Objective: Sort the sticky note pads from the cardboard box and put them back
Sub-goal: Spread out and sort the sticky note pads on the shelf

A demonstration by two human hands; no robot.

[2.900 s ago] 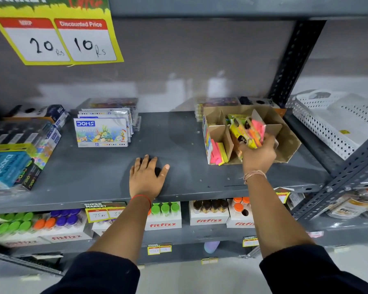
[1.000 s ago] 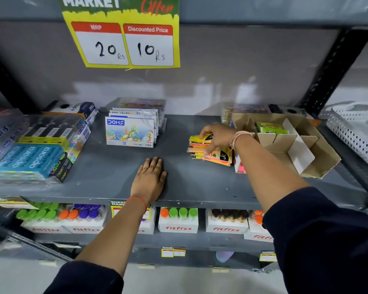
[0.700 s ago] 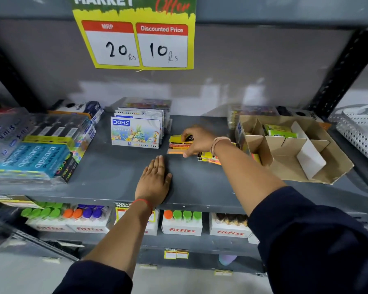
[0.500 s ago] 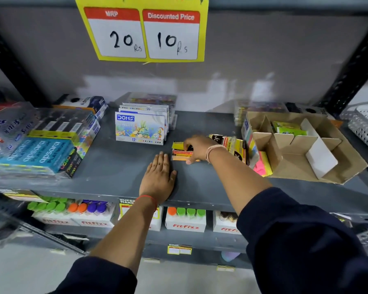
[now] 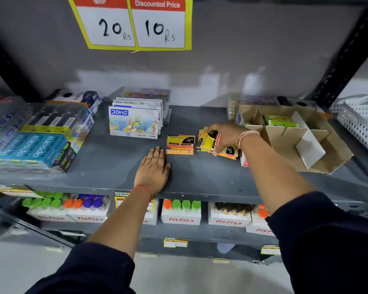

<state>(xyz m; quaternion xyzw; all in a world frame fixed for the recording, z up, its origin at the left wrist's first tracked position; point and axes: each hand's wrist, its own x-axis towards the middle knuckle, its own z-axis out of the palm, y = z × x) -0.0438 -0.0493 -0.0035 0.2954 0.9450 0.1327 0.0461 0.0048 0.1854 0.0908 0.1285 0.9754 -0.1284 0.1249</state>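
A yellow and orange sticky note pad (image 5: 180,144) lies flat on the grey shelf (image 5: 200,179), alone. To its right my right hand (image 5: 226,137) grips a small stack of yellow sticky note pads (image 5: 208,141), which rests on more orange pads (image 5: 229,152). The cardboard box (image 5: 319,149) with dividers stands at the right and holds green pads (image 5: 282,122) at its back; pink pads show at its front left corner. My left hand (image 5: 153,172) lies flat on the shelf, palm down, holding nothing.
DOMS colour boxes (image 5: 134,124) stand behind the lone pad. Wrapped Apsara packs (image 5: 32,143) fill the left of the shelf. A white perforated basket (image 5: 359,124) is at far right. Fitfizz cartons (image 5: 181,213) line the shelf below. A price sign (image 5: 134,22) hangs above.
My right hand left one pad flat on the shelf near my left hand and moved back right to the stack beside the box. The left hand has stayed put.
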